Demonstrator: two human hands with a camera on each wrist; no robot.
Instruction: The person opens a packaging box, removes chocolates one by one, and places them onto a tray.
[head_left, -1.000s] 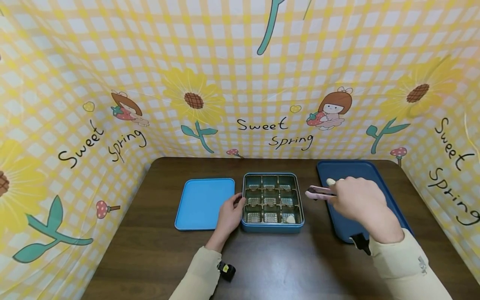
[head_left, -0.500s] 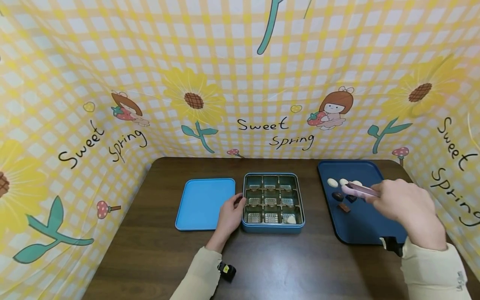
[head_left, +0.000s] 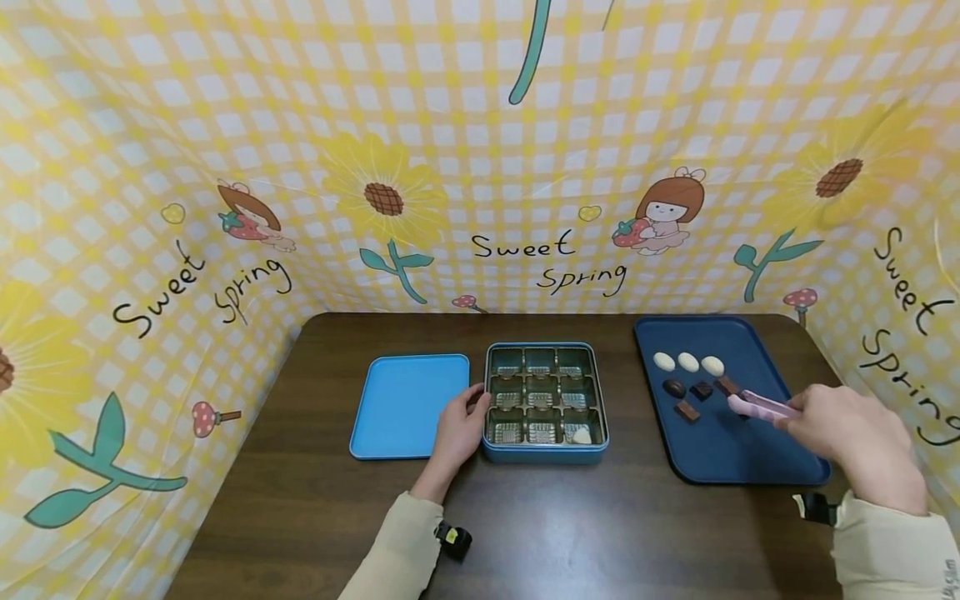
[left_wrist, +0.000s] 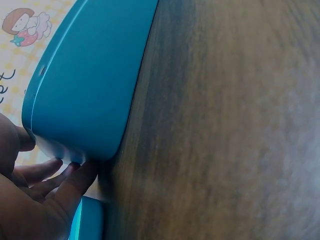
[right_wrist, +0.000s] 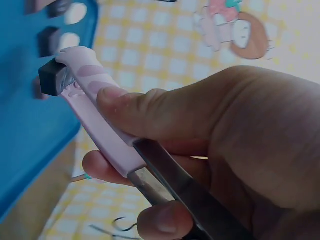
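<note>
My right hand (head_left: pixel 843 425) holds pink-tipped tongs (head_left: pixel 761 407) over the dark blue tray (head_left: pixel 750 458). In the right wrist view a dark, blocky chocolate (right_wrist: pixel 51 78) sits between the tong tips, against the blue tray. My left hand (head_left: pixel 456 427) rests at the left side of a blue box (head_left: pixel 543 455), its fingers (left_wrist: pixel 75 185) touching the outer wall in the left wrist view. The box has a divided insert in rows of square compartments. A white chocolate (head_left: pixel 581 435) lies in the front right compartment.
On the tray lie three white chocolates (head_left: pixel 688 362), a round dark one (head_left: pixel 674 387), a dark square one (head_left: pixel 701 389) and brown bars (head_left: pixel 686 411). A light blue lid (head_left: pixel 408 408) lies left of the box. A checked cloth (head_left: pixel 525 167) rises behind the table.
My right hand has moved right with the tongs, away from the box side and over the tray, then slightly nearer its right edge. The left hand and box stay put.
</note>
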